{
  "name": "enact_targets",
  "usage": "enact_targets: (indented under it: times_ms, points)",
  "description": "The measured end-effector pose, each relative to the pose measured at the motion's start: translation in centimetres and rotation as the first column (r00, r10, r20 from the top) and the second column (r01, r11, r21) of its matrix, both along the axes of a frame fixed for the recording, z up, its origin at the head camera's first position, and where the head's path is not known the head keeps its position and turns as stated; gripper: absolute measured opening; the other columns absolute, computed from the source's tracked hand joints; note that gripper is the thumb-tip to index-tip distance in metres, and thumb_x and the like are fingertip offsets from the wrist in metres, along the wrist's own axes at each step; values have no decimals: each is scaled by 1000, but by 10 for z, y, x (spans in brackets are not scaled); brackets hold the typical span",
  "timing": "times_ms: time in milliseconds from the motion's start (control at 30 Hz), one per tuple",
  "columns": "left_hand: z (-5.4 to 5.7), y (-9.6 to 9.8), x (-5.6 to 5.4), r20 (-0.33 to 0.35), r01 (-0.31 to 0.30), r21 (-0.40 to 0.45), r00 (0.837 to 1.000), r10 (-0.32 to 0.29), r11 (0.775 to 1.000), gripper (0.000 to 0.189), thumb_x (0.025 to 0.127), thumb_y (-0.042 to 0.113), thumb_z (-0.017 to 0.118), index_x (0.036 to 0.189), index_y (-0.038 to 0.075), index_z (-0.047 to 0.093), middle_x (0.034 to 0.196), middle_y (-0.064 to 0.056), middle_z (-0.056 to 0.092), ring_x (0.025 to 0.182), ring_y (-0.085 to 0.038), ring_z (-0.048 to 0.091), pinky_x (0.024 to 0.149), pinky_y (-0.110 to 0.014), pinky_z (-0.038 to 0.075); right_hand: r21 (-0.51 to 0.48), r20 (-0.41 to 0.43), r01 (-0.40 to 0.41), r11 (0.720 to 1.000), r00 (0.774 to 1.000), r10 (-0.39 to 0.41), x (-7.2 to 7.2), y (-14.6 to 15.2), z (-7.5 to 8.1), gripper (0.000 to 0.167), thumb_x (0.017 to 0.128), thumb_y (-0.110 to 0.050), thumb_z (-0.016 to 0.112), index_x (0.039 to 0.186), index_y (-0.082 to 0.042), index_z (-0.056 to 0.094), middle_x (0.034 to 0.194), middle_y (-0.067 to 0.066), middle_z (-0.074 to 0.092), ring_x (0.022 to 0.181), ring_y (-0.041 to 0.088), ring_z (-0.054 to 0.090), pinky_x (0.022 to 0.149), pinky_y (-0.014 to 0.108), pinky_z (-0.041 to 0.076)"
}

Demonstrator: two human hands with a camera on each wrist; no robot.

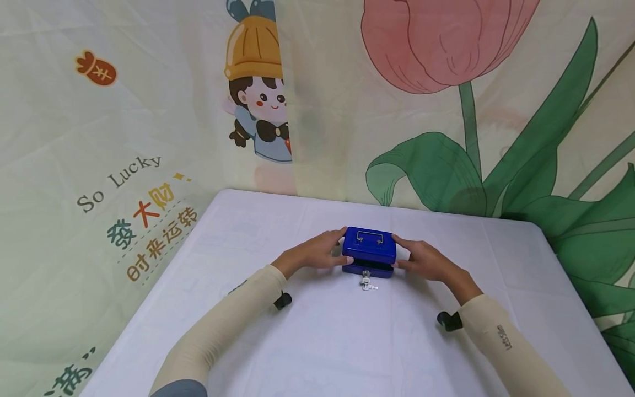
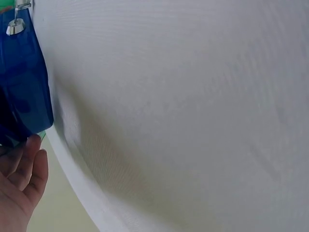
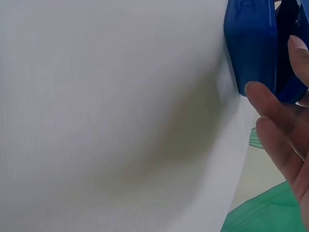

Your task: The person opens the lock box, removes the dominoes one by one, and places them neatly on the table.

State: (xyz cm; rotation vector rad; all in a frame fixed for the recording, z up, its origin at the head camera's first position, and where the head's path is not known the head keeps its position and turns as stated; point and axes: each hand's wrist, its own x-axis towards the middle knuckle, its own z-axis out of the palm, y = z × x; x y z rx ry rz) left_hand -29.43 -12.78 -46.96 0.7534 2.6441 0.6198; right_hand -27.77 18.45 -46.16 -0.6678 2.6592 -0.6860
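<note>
A small blue metal cash box [image 1: 369, 251] sits near the far part of the table, its lid raised a little so a dark gap shows along the front. A wire handle [image 1: 370, 237] lies on the lid. Keys [image 1: 366, 283] hang from the lock at the front. My left hand [image 1: 319, 251] holds the lid's left side, thumb at the front edge and fingers toward the back. On the opposite side my right hand [image 1: 421, 259] holds the lid likewise, its thumb [image 3: 299, 55] at the gap. The box's inside is hidden in shadow.
A white cloth covers the table [image 1: 327, 342]. Behind it hangs a printed curtain [image 1: 327, 110] with a tulip and a cartoon figure. Dark wrist cameras [image 1: 449, 321] stick out from both sleeves, low over the cloth.
</note>
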Motion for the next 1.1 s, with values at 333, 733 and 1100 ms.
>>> enact_targets:
  times_ms: [333,733,1100]
  points:
    - [4,-1,-3,17,5,28,1000,-6,1000,96,93,64,56,162,10,15,162,-12,34,142,-29,45,120,-47,32,1,-68,4,1000,998,-4,-1,3,1,73,96,-30,69,157,-9,33,152,19,47,115,29,62,101,49,52]
    - [5,2,-10,-51,34,56,998,-31,998,67,102,30,60,157,6,30,151,-11,51,124,-24,60,109,-41,47,-55,-107,16,998,994,-22,-4,6,-3,70,96,-32,69,155,-11,39,157,16,42,125,35,60,102,52,51]
    - [9,10,-16,-115,-33,36,993,37,999,47,104,11,52,149,0,44,141,-13,61,117,-24,64,106,-39,50,-88,-139,4,996,990,-16,-8,8,-5,66,98,-34,66,154,-10,41,155,16,46,98,21,66,91,44,57]
